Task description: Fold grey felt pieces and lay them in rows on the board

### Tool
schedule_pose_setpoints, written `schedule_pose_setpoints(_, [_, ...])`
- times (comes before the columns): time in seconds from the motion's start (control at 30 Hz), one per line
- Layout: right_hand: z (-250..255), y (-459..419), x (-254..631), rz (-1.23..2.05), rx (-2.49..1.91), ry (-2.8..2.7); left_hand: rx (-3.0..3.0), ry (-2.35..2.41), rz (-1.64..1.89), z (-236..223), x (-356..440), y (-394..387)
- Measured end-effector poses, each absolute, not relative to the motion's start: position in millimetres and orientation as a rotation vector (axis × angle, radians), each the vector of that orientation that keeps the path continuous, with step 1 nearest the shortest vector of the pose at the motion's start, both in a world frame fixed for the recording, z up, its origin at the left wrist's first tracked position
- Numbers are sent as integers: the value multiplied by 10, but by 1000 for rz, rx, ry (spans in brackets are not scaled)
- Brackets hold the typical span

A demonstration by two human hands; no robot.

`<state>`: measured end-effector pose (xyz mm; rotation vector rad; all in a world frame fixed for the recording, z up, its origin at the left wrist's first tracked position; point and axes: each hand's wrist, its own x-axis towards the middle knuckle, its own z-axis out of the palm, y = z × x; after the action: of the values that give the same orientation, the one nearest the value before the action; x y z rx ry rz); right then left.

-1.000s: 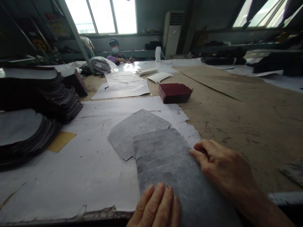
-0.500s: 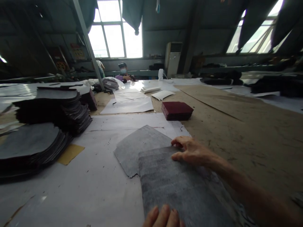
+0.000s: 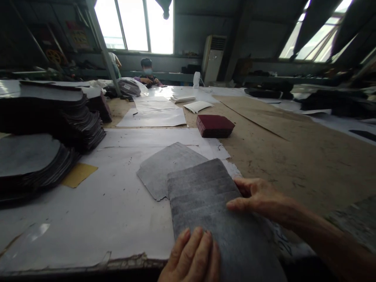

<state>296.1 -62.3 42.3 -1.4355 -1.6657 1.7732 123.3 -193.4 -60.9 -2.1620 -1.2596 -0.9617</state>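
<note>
A dark grey cut fabric panel (image 3: 202, 196) lies near the front edge of the table, overlapping a lighter grey cut panel (image 3: 167, 168) beneath its upper left side. My right hand (image 3: 255, 194) pinches its right edge, thumb on top and the other fingers at or under the edge, partly hidden. Flat on the panel's lower left rests my left hand (image 3: 195, 254), fingers side by side and extended, holding nothing that I can see. The panel's near end runs out of view at the bottom.
Tall piles of dark cut pieces (image 3: 67, 117) and a lower grey-topped pile (image 3: 32, 156) stand left, beside a yellow card (image 3: 79, 175). Ahead are a maroon stack (image 3: 216, 125) and white sheets (image 3: 155, 117). A masked person (image 3: 147, 74) sits at the far side.
My right hand has slid down and right along the panel's edge, baring its top corner. My left hand has come further into view. The camera view has tilted down.
</note>
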Motion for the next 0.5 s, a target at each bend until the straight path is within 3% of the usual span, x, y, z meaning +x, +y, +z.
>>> schedule_pose_setpoints(0.17, [306,-844,2963,1545,-1440,-1661,-2350,-1088,-864,-443,1071,-1952])
schedule_pose_setpoints(0.3, [346,-904,3046,1567,-1323,-1550,-2391,-1245,-1064,-386,1008,-1969])
schedule_pose_setpoints(0.5, [508,-695,3356,1286,-1377,-1368,-2444,-1278,-1229,-91,964,-1599])
